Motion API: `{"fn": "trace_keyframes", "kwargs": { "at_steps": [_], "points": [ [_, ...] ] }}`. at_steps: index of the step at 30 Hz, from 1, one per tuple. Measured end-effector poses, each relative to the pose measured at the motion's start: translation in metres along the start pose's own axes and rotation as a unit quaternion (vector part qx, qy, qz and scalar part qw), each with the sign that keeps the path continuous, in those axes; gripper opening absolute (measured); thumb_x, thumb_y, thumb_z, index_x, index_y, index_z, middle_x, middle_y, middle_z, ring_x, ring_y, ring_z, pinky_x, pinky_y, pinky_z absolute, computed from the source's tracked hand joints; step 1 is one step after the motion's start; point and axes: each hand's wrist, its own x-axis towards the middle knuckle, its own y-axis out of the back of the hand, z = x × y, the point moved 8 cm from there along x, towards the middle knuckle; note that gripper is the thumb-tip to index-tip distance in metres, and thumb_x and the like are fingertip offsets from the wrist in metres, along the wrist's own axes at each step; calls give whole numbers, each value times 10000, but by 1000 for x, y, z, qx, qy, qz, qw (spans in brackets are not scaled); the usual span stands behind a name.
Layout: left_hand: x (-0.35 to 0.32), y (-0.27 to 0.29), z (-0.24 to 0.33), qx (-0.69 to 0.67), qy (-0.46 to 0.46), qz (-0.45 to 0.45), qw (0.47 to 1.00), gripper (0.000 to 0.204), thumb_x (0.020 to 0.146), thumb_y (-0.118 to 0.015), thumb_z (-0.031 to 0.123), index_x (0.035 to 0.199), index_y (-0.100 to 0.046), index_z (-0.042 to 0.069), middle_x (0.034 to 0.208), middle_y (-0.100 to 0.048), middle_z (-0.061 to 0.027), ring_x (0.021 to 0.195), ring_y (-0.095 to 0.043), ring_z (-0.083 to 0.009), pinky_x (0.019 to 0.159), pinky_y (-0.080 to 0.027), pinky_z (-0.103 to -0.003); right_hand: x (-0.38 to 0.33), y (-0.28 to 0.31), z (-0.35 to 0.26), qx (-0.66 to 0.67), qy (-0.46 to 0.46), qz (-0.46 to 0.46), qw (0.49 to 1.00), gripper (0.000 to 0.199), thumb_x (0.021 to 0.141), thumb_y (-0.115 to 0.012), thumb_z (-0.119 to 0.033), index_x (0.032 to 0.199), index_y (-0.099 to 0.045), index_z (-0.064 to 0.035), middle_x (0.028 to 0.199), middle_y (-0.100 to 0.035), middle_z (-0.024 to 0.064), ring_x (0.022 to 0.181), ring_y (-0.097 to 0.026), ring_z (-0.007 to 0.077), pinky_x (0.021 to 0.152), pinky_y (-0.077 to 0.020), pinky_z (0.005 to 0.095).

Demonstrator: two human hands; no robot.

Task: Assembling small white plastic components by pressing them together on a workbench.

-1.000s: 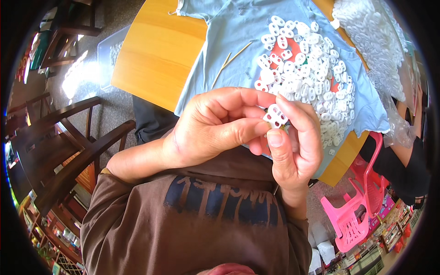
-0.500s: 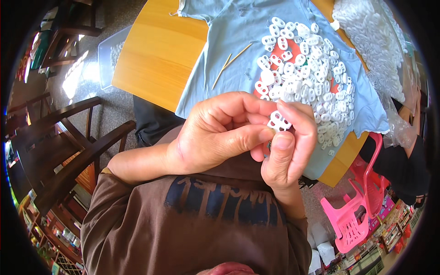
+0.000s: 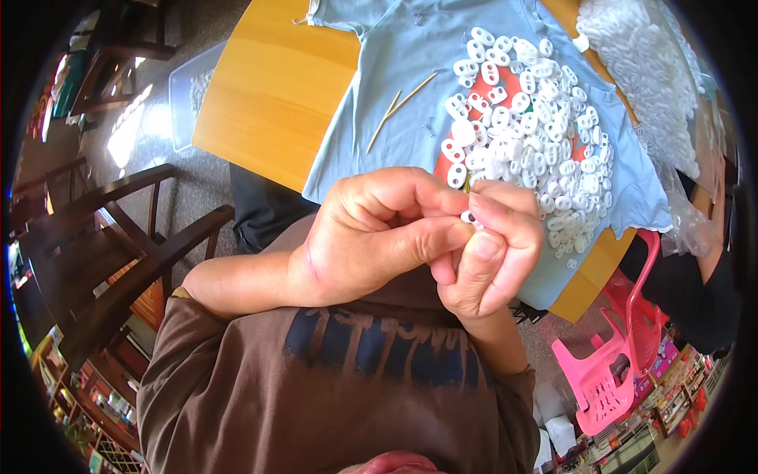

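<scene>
My left hand (image 3: 371,229) and my right hand (image 3: 493,257) meet just in front of my chest, at the near edge of the table. Thumbs and fingers of both are pinched around a small white plastic piece (image 3: 467,217), mostly covered by the fingertips. A short yellowish sliver (image 3: 467,184) pokes up behind the fingers; its kind is unclear. Past my hands lies a heap of white oval two-holed plastic pieces (image 3: 525,154), on a light blue T-shirt (image 3: 347,150) with a red print. Two thin wooden sticks (image 3: 403,105) lie crossed left of the heap.
The T-shirt covers much of the wooden table (image 3: 276,79). A clear bag of white pieces (image 3: 636,79) stands at the far right, near another person's arm (image 3: 711,237). A pink plastic chair (image 3: 604,379) is at right, dark wooden chairs (image 3: 142,268) at left, a clear bin (image 3: 185,103) beyond.
My hands have drawn closer together. My right hand has shifted slightly left, and its fingers now cover more of the white piece, whose holes showed openly before.
</scene>
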Motion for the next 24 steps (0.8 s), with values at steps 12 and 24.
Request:
{"fn": "trace_keyframes", "kwargs": {
  "at_steps": [12,24],
  "points": [
    [5,1,14,52,34,-16,998,210,880,-523,8,1083,-524,-41,911,-620,-86,773,-603,-102,699,-500,-216,13,1,-6,-19,72,36,997,255,899,-465,-138,1081,-507,36,863,-539,120,660,-497,187,551,-418,298],
    [6,15,15,-19,43,12,999,168,868,-536,1,1034,-540,-24,900,-613,-74,736,-592,-94,660,-494,-216,4,-7,1,-95,-72,-49,992,371,904,-457,-212,1157,-464,59,1038,-517,143,901,-508,217,805,-411,334]
  ]
}}
